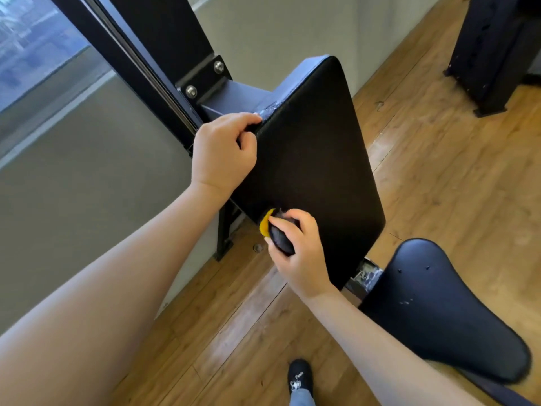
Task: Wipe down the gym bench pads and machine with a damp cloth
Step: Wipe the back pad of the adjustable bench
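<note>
A black upright back pad (316, 159) fills the middle of the view, bolted to a dark machine frame (164, 48) on its left. My left hand (225, 150) grips the pad's worn left edge, fingers curled over it. My right hand (295, 247) holds a bunched dark and yellow cloth (273, 231) against the pad's lower left corner. The black seat pad (439, 312) lies lower right, with small white specks on it.
Wooden plank floor (439, 159) runs around the machine. A grey wall with a window (38, 39) stands at left. Another dark piece of equipment (497, 48) sits at the top right. My shoe (300, 379) is at the bottom.
</note>
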A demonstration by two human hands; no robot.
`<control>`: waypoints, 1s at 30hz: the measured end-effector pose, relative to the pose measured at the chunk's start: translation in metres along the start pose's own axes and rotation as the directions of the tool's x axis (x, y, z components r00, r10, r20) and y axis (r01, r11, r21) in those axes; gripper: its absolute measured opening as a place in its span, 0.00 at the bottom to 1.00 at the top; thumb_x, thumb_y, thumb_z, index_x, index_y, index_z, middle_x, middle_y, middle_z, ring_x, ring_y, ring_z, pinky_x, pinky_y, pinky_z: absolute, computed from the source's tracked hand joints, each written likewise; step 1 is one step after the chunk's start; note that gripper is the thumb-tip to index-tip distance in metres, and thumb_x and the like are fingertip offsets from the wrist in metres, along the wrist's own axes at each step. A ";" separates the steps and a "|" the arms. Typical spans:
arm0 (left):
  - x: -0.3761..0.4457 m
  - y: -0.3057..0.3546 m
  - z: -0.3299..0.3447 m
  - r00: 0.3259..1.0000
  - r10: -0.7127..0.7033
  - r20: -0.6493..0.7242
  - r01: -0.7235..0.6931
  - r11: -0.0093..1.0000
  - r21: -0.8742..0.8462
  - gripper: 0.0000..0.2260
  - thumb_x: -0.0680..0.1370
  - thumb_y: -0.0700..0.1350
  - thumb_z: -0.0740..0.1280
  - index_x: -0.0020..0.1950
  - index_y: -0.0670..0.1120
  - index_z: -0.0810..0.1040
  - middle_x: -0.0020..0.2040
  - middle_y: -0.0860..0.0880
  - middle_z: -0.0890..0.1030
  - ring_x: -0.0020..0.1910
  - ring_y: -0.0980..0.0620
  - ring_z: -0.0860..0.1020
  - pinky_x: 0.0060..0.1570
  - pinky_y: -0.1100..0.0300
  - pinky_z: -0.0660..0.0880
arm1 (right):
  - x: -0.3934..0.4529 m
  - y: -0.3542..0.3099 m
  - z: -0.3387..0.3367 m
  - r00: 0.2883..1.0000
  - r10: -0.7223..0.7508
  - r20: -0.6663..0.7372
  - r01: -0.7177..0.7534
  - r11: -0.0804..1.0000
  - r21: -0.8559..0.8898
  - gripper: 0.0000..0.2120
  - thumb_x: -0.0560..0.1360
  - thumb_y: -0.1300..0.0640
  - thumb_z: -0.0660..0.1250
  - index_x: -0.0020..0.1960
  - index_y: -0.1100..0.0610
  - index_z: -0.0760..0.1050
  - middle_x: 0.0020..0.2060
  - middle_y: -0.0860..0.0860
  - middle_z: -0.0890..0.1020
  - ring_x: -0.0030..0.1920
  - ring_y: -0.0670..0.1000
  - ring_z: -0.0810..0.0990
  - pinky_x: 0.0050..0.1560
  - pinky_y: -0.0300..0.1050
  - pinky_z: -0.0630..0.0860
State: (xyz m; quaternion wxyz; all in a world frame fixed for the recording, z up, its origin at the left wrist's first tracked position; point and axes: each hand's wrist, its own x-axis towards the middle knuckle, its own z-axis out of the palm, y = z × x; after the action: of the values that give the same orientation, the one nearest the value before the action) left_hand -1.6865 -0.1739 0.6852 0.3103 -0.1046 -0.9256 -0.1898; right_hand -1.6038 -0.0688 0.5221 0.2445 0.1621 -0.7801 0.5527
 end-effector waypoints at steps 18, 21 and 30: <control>-0.002 -0.002 0.006 0.983 0.179 0.024 -0.181 0.963 0.199 0.16 0.74 0.39 0.54 0.51 0.37 0.81 0.46 0.43 0.83 0.45 0.45 0.81 0.47 0.55 0.76 | -0.118 0.097 0.014 0.867 0.459 0.194 -0.418 0.882 -0.220 0.15 0.64 0.71 0.74 0.49 0.65 0.75 0.53 0.62 0.75 0.53 0.62 0.76 0.50 0.47 0.76; -0.002 -0.003 0.006 0.984 0.176 0.013 -0.175 0.965 0.193 0.17 0.73 0.39 0.54 0.50 0.37 0.81 0.45 0.43 0.83 0.44 0.45 0.81 0.45 0.51 0.77 | -0.128 0.101 0.015 0.812 0.558 0.168 -0.517 0.823 -0.235 0.15 0.66 0.71 0.72 0.51 0.65 0.75 0.54 0.61 0.74 0.54 0.60 0.77 0.49 0.43 0.74; -0.003 -0.005 0.006 0.980 0.198 -0.001 -0.195 0.966 0.169 0.15 0.74 0.38 0.55 0.49 0.38 0.81 0.44 0.44 0.83 0.42 0.47 0.80 0.43 0.59 0.75 | -0.143 0.110 0.030 0.441 0.897 0.019 -0.892 0.440 -0.099 0.12 0.71 0.68 0.68 0.53 0.61 0.71 0.50 0.59 0.75 0.50 0.57 0.78 0.48 0.46 0.78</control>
State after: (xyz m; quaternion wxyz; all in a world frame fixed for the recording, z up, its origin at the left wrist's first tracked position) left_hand -1.6893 -0.1763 0.6770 0.3437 -0.1678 -0.9205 -0.0805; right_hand -1.5492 -0.0621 0.3478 -0.1050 -0.2644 -0.7759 0.5630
